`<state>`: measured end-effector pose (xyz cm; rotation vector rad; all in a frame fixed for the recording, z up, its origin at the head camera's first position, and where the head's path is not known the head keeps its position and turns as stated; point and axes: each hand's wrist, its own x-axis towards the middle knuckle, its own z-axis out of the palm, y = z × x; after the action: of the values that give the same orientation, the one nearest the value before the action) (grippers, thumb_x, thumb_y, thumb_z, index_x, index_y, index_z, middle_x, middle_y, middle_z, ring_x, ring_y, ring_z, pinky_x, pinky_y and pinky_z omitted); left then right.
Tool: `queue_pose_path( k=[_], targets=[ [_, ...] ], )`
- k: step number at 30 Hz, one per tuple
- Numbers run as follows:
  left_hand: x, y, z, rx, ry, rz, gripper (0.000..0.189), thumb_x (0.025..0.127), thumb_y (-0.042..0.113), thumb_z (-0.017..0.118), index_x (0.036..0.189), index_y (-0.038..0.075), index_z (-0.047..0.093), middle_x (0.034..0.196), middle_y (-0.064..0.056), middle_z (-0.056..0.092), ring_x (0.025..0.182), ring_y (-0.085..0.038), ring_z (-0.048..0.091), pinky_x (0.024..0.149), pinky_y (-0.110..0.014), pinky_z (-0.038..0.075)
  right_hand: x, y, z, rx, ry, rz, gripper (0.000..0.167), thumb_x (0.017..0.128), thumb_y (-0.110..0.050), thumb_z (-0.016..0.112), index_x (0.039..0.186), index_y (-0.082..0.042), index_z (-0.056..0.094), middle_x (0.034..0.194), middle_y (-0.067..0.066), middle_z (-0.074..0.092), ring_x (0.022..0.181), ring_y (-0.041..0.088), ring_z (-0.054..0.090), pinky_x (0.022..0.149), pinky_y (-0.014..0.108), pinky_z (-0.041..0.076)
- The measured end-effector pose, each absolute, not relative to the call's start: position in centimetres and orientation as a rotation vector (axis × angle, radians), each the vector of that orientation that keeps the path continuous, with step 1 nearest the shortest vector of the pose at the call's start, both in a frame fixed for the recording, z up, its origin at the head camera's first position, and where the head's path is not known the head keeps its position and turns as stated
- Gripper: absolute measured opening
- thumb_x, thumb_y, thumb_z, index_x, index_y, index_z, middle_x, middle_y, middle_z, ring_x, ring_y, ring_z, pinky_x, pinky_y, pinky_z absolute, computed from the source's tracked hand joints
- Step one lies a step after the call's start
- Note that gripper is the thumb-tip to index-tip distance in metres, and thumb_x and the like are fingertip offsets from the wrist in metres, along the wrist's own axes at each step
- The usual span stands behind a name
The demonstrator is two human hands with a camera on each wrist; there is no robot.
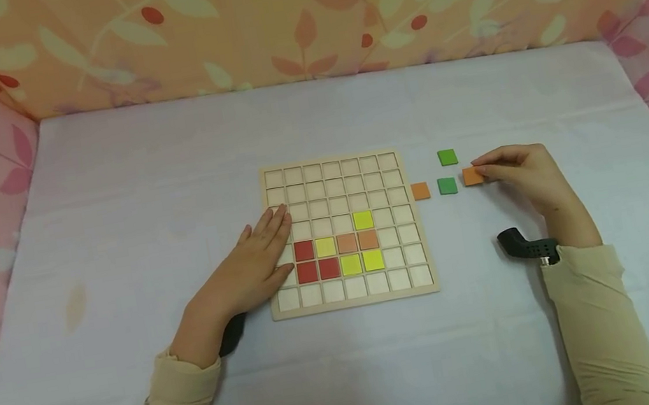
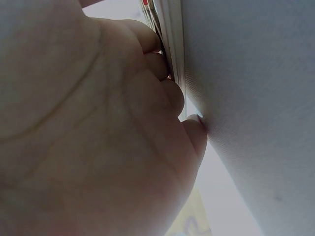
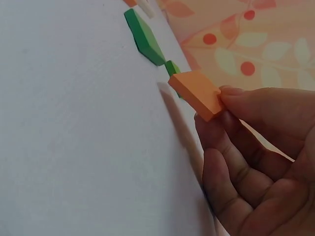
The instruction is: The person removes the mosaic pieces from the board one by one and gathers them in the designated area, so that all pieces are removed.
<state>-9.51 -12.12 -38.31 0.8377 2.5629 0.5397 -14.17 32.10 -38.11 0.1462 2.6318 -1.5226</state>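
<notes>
The right hand [image 1: 520, 173] pinched a thin, square orange tile [image 1: 471, 176] between thumb and fingertips; the right wrist view showed it tilted and lifted off the white-covered table [image 1: 390, 376]. Just left of that hand and its tile lay a flat, square mid-green tile [image 1: 447, 186], and a little farther from the person, a square bright-green tile [image 1: 448, 157]. Farther left in the same row, a second square orange tile [image 1: 420, 191] sat at the right edge of the square, pale wooden grid board [image 1: 356, 302]; whether they touched could not be told.

The left hand [image 1: 253, 260] rested on the board's left edge, its fingers straight and close together, the thumb spread away from them. To the right of that hand, the grid's cells held three square red tiles [image 1: 307, 272], four square yellow tiles [image 1: 363, 220] and two square light-orange tiles [image 1: 347, 244], grouped together.

Behind each hand came a beige sleeve [image 1: 602, 328]; a black angled device [image 1: 519, 244] sat at the right wrist. Beyond both hands hung an orange leaf-patterned cloth [image 1: 270, 20].
</notes>
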Motion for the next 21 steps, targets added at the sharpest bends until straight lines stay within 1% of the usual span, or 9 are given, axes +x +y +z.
queue_pose_path(
  k=[9,16,21],
  targets=[
    [-9.59,-12.10,-38.35,0.835,2.565,0.540,0.072,0.097,0.028,0.048,0.151,0.002,0.006,0.158,-0.009,-0.003,0.144,-0.023,-0.007,0.113,-0.051,0.006,-14.19,32.13,-38.45,0.154,2.669,-1.412,0.029,0.087,-0.012,0.068,0.108,0.008,0.067,0.085,-0.022,0.066,0.086,0.003,0.053,0.068,0.013,0.044],
    [-9.60,-12.07,-38.39,0.834,2.563,0.533,0.072,0.098,0.028,0.048,0.151,0.002,0.006,0.158,-0.009,-0.003,0.144,-0.022,-0.007,0.113,-0.051,0.006,-13.93,32.12,-38.09,0.137,2.708,-1.319,0.034,0.087,-0.018,0.069,0.111,0.006,0.066,0.087,-0.026,0.063,0.091,0.001,0.052,0.071,0.011,0.042],
    [-9.58,-12.03,-38.28,0.833,2.563,0.534,0.072,0.097,0.027,0.048,0.151,0.002,0.007,0.158,-0.010,-0.003,0.144,-0.022,-0.007,0.113,-0.051,0.006,-13.84,32.26,-37.98,0.131,2.723,-1.315,0.033,0.086,-0.013,0.070,0.111,0.007,0.066,0.086,-0.026,0.063,0.088,-0.002,0.054,0.071,0.010,0.043]
  ],
)
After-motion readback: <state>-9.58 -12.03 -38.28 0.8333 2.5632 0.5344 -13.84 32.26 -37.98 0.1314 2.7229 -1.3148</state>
